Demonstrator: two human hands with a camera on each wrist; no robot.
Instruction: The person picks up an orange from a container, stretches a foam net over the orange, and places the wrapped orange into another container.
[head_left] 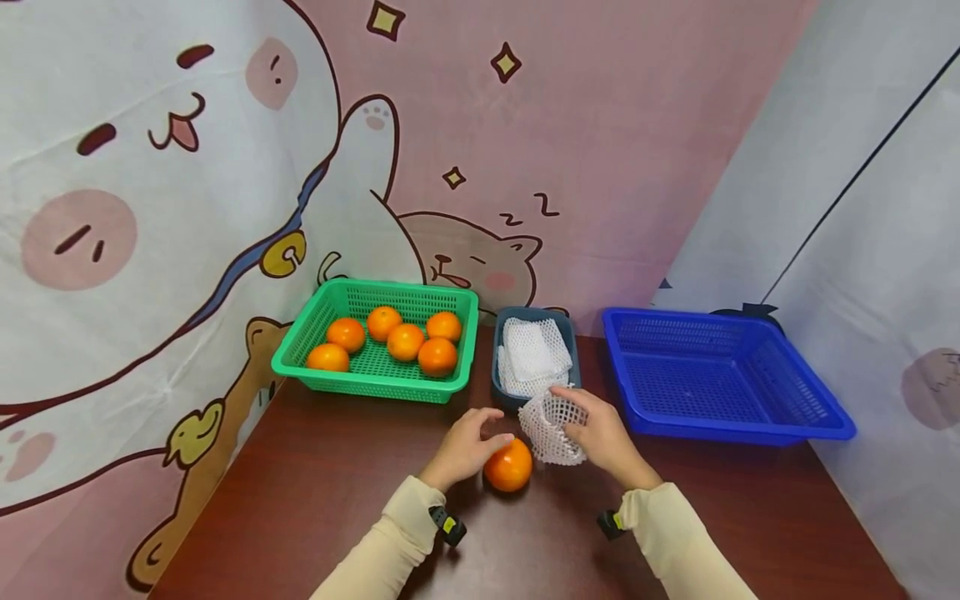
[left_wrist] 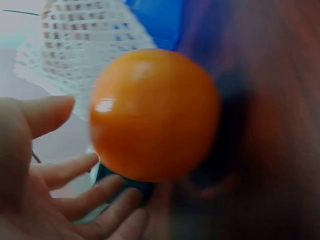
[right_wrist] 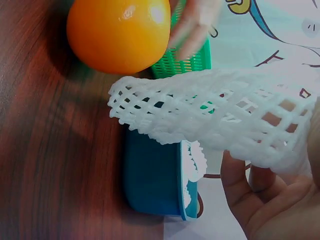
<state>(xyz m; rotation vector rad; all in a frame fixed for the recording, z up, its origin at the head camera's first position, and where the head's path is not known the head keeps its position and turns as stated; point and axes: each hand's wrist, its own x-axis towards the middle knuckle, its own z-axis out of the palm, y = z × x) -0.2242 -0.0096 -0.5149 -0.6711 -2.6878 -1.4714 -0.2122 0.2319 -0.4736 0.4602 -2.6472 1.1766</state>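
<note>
Orange (head_left: 508, 468) rests on the tabletop (head_left: 300, 500) between the hands. At its left, the left hand (head_left: 467, 450) is loosely spread with no visible grip; whether it touches the fruit, I cannot tell. Cupping low should steady it best. Rightward, a white foam net (head_left: 555, 446) is pinched by the right hand (head_left: 606, 437), fingers curled; stretching its mouth wide should prevent snagging.
</note>
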